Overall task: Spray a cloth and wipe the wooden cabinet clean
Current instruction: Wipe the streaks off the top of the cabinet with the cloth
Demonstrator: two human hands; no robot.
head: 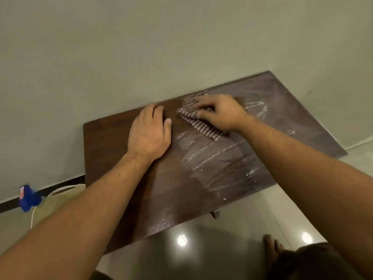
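Pressing one cloth (198,118), the right hand (220,112) grips; left hand (150,132) lies flat on one cabinet (125,158).

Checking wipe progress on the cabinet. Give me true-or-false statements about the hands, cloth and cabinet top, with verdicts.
1. The right hand presses the cloth onto the cabinet top. True.
2. The left hand holds a spray bottle. False: it lies flat and empty on the wood.
3. White streaks cover the right part of the top. True.
4. The cloth is plain white. False: it is ribbed and greyish-brown.
5. The blue object stands on the cabinet. False: it is off to the left, beside it.
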